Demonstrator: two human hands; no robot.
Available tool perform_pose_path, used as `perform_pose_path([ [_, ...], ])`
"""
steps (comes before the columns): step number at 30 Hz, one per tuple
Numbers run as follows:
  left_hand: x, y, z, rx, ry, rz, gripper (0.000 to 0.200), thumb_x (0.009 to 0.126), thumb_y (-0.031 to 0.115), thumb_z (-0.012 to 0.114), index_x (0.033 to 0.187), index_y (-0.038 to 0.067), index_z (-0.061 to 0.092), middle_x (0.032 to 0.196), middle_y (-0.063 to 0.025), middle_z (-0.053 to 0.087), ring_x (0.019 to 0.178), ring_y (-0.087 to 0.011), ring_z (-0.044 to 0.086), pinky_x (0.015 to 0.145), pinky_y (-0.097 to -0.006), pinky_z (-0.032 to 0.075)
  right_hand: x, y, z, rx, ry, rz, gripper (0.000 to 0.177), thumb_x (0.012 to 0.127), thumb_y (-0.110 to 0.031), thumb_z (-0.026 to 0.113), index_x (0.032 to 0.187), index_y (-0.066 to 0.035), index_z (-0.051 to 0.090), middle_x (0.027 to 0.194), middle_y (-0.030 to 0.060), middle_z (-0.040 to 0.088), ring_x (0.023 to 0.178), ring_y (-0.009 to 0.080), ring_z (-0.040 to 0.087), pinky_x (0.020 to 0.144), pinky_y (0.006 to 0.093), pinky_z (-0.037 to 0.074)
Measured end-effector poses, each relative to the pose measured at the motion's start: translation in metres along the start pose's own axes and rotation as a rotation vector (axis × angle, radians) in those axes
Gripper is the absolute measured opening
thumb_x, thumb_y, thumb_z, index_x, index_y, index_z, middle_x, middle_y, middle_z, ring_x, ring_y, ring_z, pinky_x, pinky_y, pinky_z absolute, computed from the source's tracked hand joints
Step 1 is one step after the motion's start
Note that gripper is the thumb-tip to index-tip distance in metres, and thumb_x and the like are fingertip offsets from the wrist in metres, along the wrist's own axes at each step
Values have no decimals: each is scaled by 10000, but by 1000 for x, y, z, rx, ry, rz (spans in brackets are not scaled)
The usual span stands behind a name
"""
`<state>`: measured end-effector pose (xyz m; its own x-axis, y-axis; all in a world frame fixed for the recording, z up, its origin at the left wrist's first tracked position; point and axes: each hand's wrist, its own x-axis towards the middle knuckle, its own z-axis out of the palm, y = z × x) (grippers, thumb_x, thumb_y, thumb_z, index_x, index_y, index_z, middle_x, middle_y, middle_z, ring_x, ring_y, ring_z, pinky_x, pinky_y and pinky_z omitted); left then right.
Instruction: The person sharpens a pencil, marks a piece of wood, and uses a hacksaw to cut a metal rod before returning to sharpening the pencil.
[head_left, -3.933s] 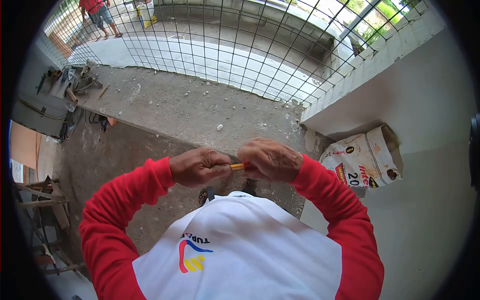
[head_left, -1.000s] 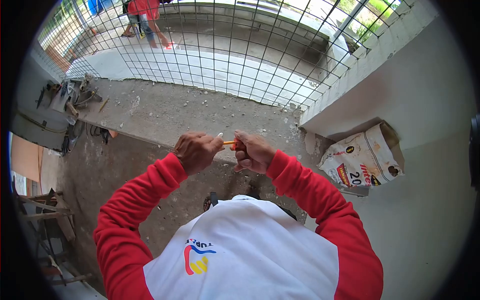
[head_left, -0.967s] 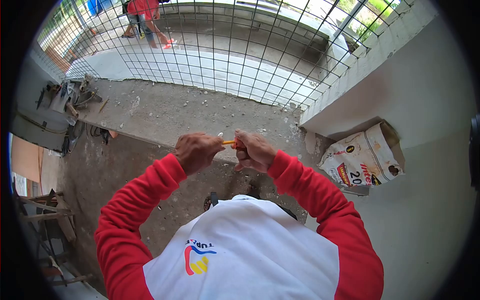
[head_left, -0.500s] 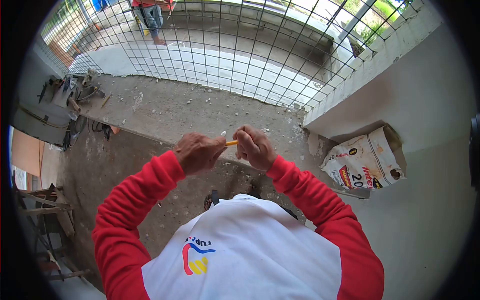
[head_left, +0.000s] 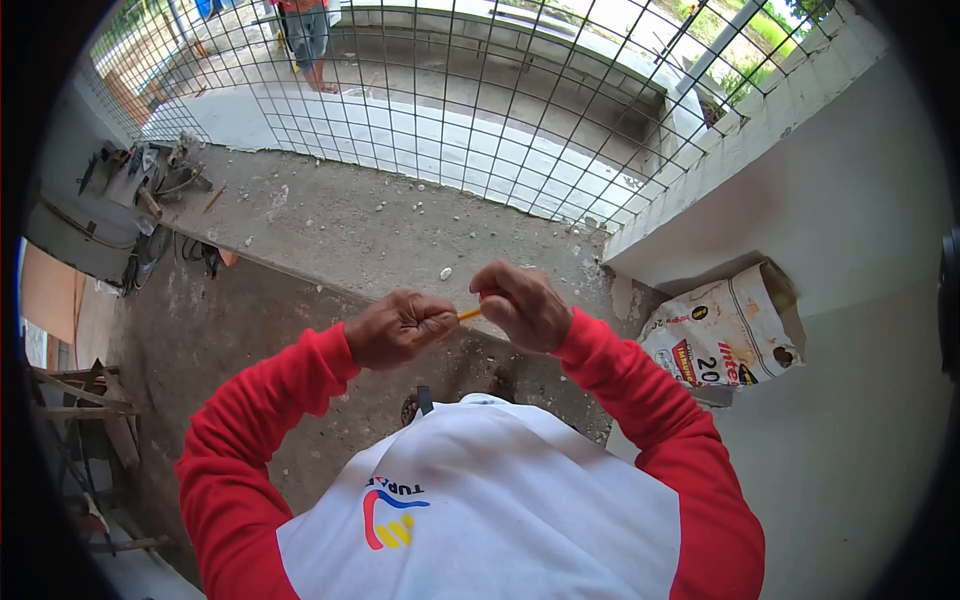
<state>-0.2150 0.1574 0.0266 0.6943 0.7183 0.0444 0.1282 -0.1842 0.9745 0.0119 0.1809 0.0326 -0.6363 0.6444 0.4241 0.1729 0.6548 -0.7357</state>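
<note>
Between my two hands runs a thin yellow stick (head_left: 469,314), like a pencil, its ends hidden in the fingers. My left hand (head_left: 400,328) pinches its left end, fingers curled. My right hand (head_left: 524,306) is closed around the other end, the thumb pressed toward the fingers. Both hands are above the front edge of a dusty concrete ledge (head_left: 340,225). A small white chip (head_left: 446,273) lies on the ledge just beyond them.
A wire mesh (head_left: 440,120) rises behind the ledge. At the right, a torn printed sack (head_left: 715,330) leans by the wall. Tools and bags (head_left: 145,180) lie at the ledge's left end. Beyond the mesh stands a person (head_left: 305,40). Wooden pieces (head_left: 90,410) are at lower left.
Both hands have come slightly lower and nearer to my body, the right one also moving a little right. The yellow stick is now more tilted, and the white chip shows clear of the hands.
</note>
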Motion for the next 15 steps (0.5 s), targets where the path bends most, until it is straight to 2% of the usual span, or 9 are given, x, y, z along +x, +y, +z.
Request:
perform_pose_path([
  [1,4,-3,-2,328,102,204,238,932,206,540,782,21,550,515,-49,393,403,-146,382,410,-300,350,0,3,5,186,25,149,265,962,-293,441,943,-39,510,546,15,422,439,174,436,519,327,433],
  [3,7,-1,-7,701,144,215,211,914,182,555,768,30,542,521,-78,430,415,-190,422,427,-313,376,-1,10,21,567,76,450,304,982,-329,407,928,-47,508,535,-19,399,426,122,395,525,317,443],
  [4,8,0,-10,890,163,218,199,905,170,563,762,34,538,523,-92,449,421,-211,442,436,-320,389,0,19,26,748,70,610,316,978,-339,416,917,-43,507,547,-15,418,445,119,429,522,321,452],
  [6,9,-12,-12,1015,173,238,160,886,159,584,796,29,560,537,-110,477,442,-238,464,457,-325,406,1,33,32,1108,55,935,342,971,-360,434,894,-34,505,571,-6,456,483,112,498,516,330,471],
  [7,11,-13,-13,1080,179,252,144,877,154,594,814,27,571,544,-119,491,452,-252,475,467,-328,414,1,32,30,1069,48,918,336,971,-354,431,883,-38,506,573,-1,462,479,116,498,518,329,470],
  [9,11,-8,-12,730,208,205,138,880,164,595,855,28,594,541,-113,491,445,-231,470,471,-316,414,4,29,22,989,37,878,326,972,-341,425,861,-46,509,576,10,474,472,124,498,522,329,470],
  [10,11,-5,-10,549,219,177,141,881,169,596,876,28,606,539,-110,491,442,-221,468,472,-310,414,4,20,16,680,34,662,323,977,-334,408,844,-54,500,567,4,469,459,117,486,521,319,470],
  [12,11,1,-11,326,93,56,145,884,176,586,892,34,616,544,-108,511,446,-228,491,462,-325,417,7,-4,1,70,18,224,324,985,-321,373,811,-71,482,551,-8,458,435,103,461,519,300,471],
  [15,10,8,-14,-11,-95,-128,159,887,188,572,915,43,631,551,-106,540,452,-239,526,446,-348,421,10,-13,-3,-83,-11,-11,349,980,-342,387,776,-71,465,580,25,505,447,121,509,516,302,475],
])
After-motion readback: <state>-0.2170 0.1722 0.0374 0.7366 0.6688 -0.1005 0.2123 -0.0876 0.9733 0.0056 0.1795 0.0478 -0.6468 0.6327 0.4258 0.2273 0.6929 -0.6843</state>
